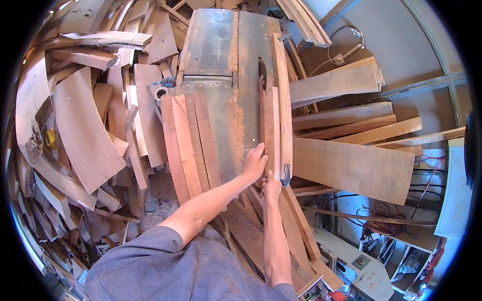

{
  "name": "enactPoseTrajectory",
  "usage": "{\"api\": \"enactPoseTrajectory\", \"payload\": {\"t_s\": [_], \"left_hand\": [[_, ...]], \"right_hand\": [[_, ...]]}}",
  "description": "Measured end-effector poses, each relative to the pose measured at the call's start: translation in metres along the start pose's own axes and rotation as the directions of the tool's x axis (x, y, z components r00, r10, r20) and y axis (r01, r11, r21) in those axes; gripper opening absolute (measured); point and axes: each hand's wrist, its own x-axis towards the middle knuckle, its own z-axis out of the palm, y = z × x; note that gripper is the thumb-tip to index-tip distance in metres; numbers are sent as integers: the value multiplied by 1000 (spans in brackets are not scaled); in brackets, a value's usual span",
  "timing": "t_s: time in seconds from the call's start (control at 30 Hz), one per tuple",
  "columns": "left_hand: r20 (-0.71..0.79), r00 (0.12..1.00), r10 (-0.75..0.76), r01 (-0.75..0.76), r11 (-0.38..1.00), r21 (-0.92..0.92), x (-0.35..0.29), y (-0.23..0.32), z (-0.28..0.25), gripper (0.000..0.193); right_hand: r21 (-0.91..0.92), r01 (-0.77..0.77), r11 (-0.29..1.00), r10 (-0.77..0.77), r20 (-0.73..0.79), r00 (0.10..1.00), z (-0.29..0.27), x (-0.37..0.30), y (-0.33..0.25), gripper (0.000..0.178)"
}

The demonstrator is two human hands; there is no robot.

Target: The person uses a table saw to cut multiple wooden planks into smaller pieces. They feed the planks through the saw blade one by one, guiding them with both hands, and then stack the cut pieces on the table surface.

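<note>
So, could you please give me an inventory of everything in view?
Wood strip: one, brown, along the fence
Fence: one, tan wood, right of bed
Metal machine bed: one, grey, centre
Clamp: one, dark, fence's near end
Loose slats: about four, reddish to brown, bed's left
Drill chuck: one, dark, bed's left edge
Stacked boards: many, brown, left
Planks: several, tan, right
Cables: uncountable tangle, red and dark, lower right
T-shirt: one, grey-blue, bottom
Left hand: one, bare, strip's left side
Right hand: one, bare, strip's near end
</note>
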Motion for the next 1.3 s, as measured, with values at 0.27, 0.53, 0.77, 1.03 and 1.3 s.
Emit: {"api": "enactPoseTrajectory", "payload": {"t_s": [0.27,0.53,0.77,1.03,1.3], "left_hand": [[-35,998,43,-41,998,40,16,-8,4,54],[-1,1000,-5,5,1000,20,31,1,0,50],[-32,999,-4,5,999,36,42,7,-3,50],[-32,999,16,-15,1000,23,57,3,-4,52],[-51,998,35,-33,999,28,71,-3,-4,53]], "right_hand": [[-4,11,1000,-11,22,1000,6,16,0,45],[-2,72,997,-72,24,997,12,32,1,44],[-28,40,999,-39,44,998,19,32,-15,45],[-49,37,998,-34,64,997,26,43,-22,46],[-23,-11,1000,12,62,998,35,50,-32,46]]}}
